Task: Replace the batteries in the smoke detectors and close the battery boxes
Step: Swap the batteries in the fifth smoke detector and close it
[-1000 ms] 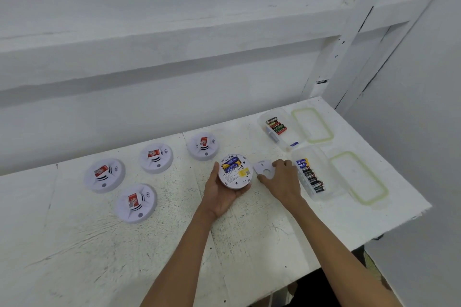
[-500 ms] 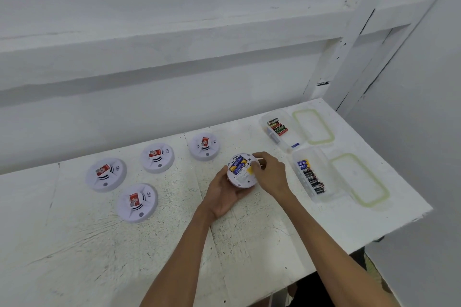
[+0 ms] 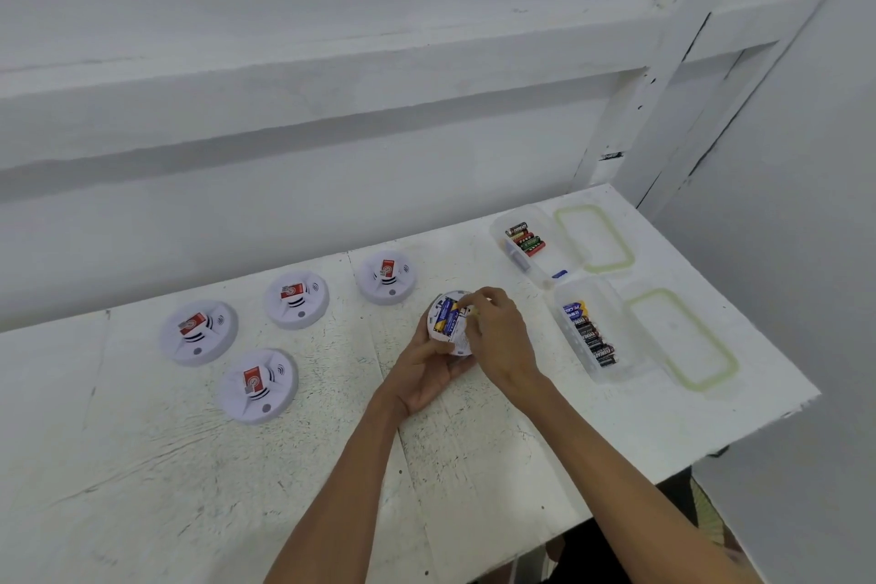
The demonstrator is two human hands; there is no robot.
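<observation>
White-painted and scuffed, the surface (image 3: 142, 488) carries every item; places are given from the held detector (image 3: 456, 337), a white disc tilted back-up toward the viewer. Nearer than it: the left hand (image 3: 426, 375), cupping it from below with fingers curled round its near rim. In its open compartment: blue-and-yellow batteries (image 3: 447, 317), lying side by side. At its right rim: the right hand (image 3: 500, 337), fingers bent and pinching that rim; whether a separate cover lies under the fingertips cannot be told. To its left, all face-up with red-and-white labels: detector A (image 3: 258, 386), nearest; detector B (image 3: 198, 332), farthest left; detector C (image 3: 296, 299); detector D (image 3: 386, 276), just beyond the held detector. To its right: near box (image 3: 621, 322), clear and open, holding a row of dark batteries, its green-rimmed lid (image 3: 682, 339) flat beside it. Farther right and beyond: far box (image 3: 554, 251), with fewer batteries, and a second lid (image 3: 595, 237). Behind everything: a white wall (image 3: 332, 62).
</observation>
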